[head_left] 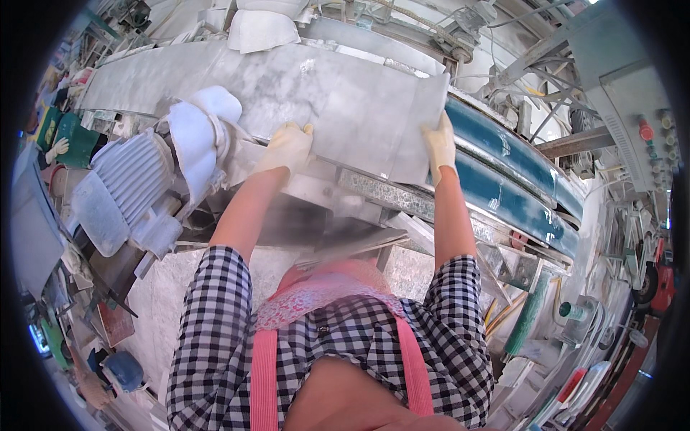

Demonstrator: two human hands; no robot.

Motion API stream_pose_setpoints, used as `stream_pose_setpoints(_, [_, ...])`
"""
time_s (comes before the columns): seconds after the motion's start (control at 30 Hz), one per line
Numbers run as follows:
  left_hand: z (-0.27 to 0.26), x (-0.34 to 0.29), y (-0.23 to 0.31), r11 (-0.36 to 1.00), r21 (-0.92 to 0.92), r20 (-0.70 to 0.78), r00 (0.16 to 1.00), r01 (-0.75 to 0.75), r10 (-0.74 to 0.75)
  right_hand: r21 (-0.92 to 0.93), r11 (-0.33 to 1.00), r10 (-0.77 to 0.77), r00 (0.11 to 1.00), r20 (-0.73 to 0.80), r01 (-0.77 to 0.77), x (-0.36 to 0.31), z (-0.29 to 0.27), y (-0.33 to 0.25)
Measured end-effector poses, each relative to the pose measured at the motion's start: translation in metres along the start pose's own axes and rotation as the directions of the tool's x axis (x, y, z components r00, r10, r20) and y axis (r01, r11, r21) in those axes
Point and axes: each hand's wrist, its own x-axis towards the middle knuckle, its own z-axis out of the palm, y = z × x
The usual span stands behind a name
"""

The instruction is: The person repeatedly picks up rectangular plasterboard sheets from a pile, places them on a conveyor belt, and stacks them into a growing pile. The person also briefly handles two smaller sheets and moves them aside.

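Note:
A flat grey-white marbled stone slab (359,118) lies on the machine bed in front of me, its right end reaching over blue-green conveyor belts (496,154). My left hand (289,146), in a pale glove, grips the slab's near edge, with the thumb on top and the other fingers mostly hidden. At the right end my right hand (440,147), gloved too, holds the edge with its fingers closed around it. More of the grey-white surface stretches away to the left; where one piece ends there I cannot tell.
A ribbed motor (129,179) with pale blue covering (195,136) stands close to my left forearm. A metal rail (388,192) runs along the bed's near side. On the right hangs a control box (632,115) with a red button. Another person's gloved hand (57,149) shows at far left.

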Motion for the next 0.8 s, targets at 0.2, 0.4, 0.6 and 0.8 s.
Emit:
stream_pose_setpoints(0.2, [0.006,0.011,-0.006,1.000,-0.022,0.034,0.999,0.019,-0.018,-0.007,0.997,0.082,0.995,0.055,-0.082,-0.043,0.003,-0.030])
stream_pose_setpoints(0.4, [-0.015,0.032,-0.009,0.997,-0.075,0.105,0.994,-0.034,0.042,-0.475,0.878,0.096,0.994,0.055,-0.058,-0.035,-0.043,-0.049])
stream_pose_setpoints(0.6, [-0.017,0.093,0.075,0.977,-0.200,-0.285,0.959,-0.076,0.016,-0.514,0.858,0.058,0.992,0.109,0.006,-0.035,-0.054,-0.045])
stream_pose_setpoints(0.8, [0.017,0.160,0.180,0.975,-0.197,-0.356,0.920,0.099,-0.166,-0.526,0.849,0.125,0.985,0.121,-0.043,-0.034,-0.058,-0.042])
